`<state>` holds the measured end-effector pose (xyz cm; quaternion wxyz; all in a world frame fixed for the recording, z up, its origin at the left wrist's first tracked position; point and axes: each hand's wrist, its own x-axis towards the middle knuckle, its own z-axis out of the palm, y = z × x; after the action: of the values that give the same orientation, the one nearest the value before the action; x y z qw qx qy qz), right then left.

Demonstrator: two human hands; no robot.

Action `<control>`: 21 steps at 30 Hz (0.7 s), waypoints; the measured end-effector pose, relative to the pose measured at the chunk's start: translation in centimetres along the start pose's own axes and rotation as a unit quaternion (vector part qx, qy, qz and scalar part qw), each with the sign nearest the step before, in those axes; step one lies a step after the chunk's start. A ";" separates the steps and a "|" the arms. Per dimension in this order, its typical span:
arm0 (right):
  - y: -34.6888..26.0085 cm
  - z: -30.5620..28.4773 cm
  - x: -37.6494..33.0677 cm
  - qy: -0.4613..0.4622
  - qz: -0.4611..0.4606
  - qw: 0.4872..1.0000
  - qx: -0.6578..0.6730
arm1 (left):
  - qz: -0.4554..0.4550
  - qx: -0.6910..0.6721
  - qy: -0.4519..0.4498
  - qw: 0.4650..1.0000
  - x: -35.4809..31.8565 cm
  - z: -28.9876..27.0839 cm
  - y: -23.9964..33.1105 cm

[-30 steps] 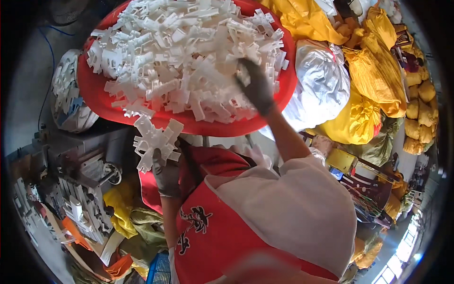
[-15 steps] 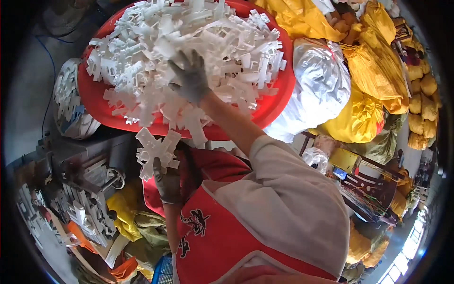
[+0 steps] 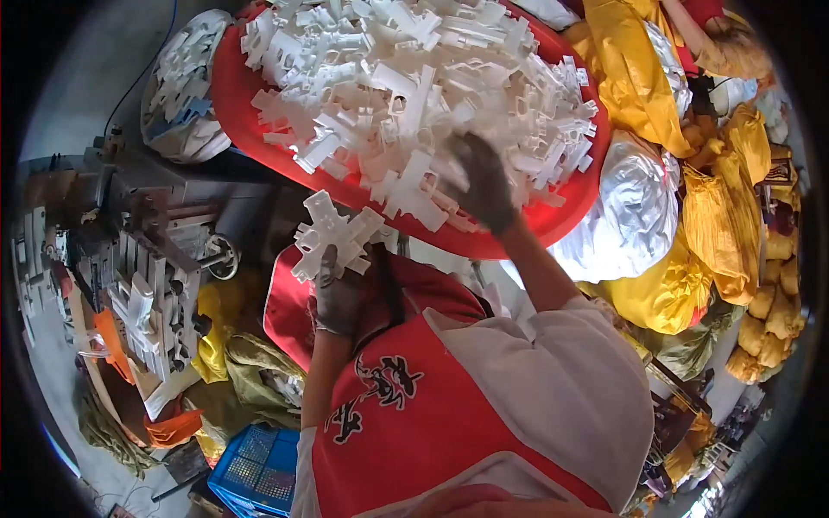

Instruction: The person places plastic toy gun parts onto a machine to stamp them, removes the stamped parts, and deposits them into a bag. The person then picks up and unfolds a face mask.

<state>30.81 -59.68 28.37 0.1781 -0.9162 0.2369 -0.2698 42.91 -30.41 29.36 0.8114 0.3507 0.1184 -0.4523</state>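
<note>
My left hand [image 3: 335,300], in a grey glove, is closed around several flat white plastic pieces [image 3: 332,231] that look like pistol-shaped toy parts. It holds them fanned out just short of the near rim of a large red basin [image 3: 249,129]. A high heap of similar white plastic pieces [image 3: 380,95] fills the basin. My right hand [image 3: 482,183], gloved as well, is over the near right part of the heap. Its thumb stands apart from the fingers, and no piece shows in it. Motion blurs the fingertips, so whether they touch the heap I cannot tell.
A sack of white pieces [image 3: 181,91] stands left of the basin. Below it is a machine with a handwheel [image 3: 226,257]. A blue crate [image 3: 252,470] sits at lower left. To the right are a silvery white sack [image 3: 629,198] and yellow sacks [image 3: 725,233]. Another person's arm [image 3: 685,24] shows at top right.
The view has shifted, with the basin now farther right. My right hand has moved rightward over the heap. My left hand keeps hold of its pieces. Another person's arm has come into view.
</note>
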 end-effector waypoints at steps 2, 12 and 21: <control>-3.4 -0.2 -3.1 -0.100 -0.084 0.991 0.017 | -0.029 -0.043 -0.006 0.999 0.3 -0.4 -0.1; 0.2 2.1 -1.0 -0.079 -0.076 0.994 -0.013 | -0.077 -0.043 0.017 0.996 -1.0 0.2 -0.3; 15.3 -5.1 4.8 0.010 0.225 0.900 -0.372 | 0.009 0.303 -0.031 0.952 -1.2 -0.7 -0.5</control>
<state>26.25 -75.86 27.37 -0.1227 -0.8350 0.5218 -0.1242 41.94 -29.37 29.22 0.6744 0.5672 -0.0524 -0.4698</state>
